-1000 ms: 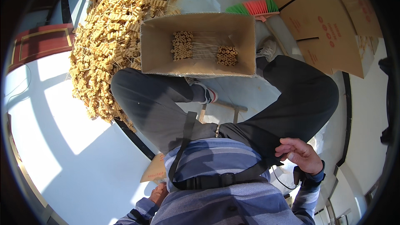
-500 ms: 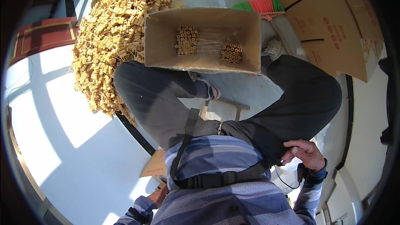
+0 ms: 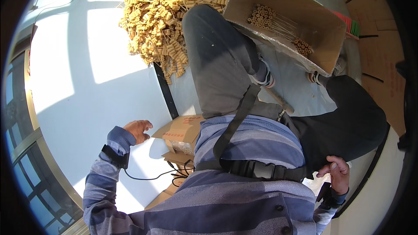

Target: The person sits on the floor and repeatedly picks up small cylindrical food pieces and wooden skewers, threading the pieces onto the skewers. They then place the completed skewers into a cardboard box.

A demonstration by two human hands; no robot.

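My left hand is raised on the left, beside the flap of a small cardboard box. Its fingers are apart and hold nothing. At the lower right, my right hand hovers near my thigh with loosely bent, separated fingers and nothing visible in them. Beyond my knees stands a larger open cardboard box, turned at an angle. Inside it lie two bundles of tan, hollow tube-shaped pieces on thin sticks. A big heap of similar yellow pieces on sticks spreads at the upper left.
Flattened cardboard sheets lean at the right. A broom head with red and green bristles shows behind the larger box. Black cables hang by the small box. A sunlit white surface and a window frame are at the left.
The view has turned to the left, so the boxes and heap appear shifted right. My left hand has come up from beside my hip, out to the left. My right hand stays near my thigh.
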